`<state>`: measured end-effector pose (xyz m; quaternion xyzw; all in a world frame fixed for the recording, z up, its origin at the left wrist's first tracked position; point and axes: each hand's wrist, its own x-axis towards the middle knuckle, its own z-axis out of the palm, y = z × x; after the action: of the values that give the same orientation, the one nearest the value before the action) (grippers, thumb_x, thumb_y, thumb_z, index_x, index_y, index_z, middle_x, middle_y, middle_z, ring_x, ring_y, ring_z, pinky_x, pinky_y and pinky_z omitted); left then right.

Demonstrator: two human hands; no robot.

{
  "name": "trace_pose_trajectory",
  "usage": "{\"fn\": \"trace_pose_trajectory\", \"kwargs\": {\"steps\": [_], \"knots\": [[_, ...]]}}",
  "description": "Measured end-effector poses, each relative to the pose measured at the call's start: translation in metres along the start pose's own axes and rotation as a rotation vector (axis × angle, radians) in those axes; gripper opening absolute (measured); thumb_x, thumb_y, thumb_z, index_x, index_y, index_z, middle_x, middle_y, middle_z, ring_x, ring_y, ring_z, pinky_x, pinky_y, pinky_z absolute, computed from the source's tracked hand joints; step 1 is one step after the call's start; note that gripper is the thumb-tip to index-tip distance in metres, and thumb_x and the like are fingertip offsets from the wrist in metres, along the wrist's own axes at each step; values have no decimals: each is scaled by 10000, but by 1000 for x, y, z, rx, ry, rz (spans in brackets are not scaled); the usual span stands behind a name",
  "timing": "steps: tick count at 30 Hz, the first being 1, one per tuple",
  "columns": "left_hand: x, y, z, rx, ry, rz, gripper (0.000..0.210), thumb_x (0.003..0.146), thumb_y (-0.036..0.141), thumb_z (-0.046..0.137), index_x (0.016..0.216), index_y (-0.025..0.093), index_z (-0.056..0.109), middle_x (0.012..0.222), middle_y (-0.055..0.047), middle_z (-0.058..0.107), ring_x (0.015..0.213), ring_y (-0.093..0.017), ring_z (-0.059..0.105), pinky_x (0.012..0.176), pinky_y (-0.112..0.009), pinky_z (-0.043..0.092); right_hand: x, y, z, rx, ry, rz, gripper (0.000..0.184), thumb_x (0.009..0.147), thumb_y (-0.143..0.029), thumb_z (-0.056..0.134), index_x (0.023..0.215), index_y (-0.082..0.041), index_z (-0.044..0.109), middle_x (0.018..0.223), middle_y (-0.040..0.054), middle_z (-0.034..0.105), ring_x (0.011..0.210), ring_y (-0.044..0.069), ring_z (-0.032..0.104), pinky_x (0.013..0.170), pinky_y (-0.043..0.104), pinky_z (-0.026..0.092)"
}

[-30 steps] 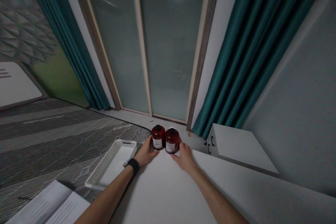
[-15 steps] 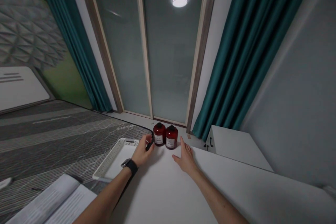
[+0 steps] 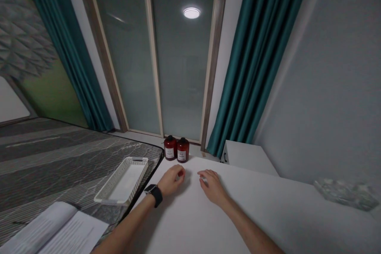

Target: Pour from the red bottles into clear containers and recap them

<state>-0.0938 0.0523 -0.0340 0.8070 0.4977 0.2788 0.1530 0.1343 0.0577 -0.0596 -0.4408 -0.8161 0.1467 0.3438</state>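
Two dark red bottles with black tops and white labels, a left bottle (image 3: 170, 149) and a right bottle (image 3: 182, 151), stand upright side by side at the far end of the white tabletop (image 3: 190, 222). My left hand (image 3: 172, 179), with a black watch (image 3: 154, 193) on its wrist, hovers just in front of them. Its fingers curl loosely around a gap, and nothing shows in it. To the right, my right hand (image 3: 212, 185) holds nothing; its fingers are bent, with the thumb apart. Neither hand touches a bottle.
A white perforated basket (image 3: 102, 194) rests on the grey patterned bed (image 3: 35, 158) at left, near an open book (image 3: 59, 230). Beyond the table's right side stands a white cabinet (image 3: 250, 156). A blurred clear plastic item (image 3: 347, 194) lies at far right.
Both hands have drawn back from the bottles toward me, and their fingers have curled in. The bottles stay side by side. The view has turned a little to the right.
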Motion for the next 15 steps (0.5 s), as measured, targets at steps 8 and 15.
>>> {"fn": "trace_pose_trajectory", "kwargs": {"steps": [8,15], "knots": [[-3,51,34,45,-193,92,270,815,187,596,1081,203,638,1094,-82,662,1045,-262,588,914,-380,451,-58,5,-41,-68,41,-10,272,872,-51,495,976,-222,680,911,44,721,911,223,645,864,378,452],[-9,80,55,64,-221,97,258,850,232,586,1104,209,623,1129,-79,666,1067,-271,578,919,-398,436,-86,5,-60,-92,46,24,259,875,-52,496,966,-213,678,902,43,714,906,223,636,856,378,458]]}}
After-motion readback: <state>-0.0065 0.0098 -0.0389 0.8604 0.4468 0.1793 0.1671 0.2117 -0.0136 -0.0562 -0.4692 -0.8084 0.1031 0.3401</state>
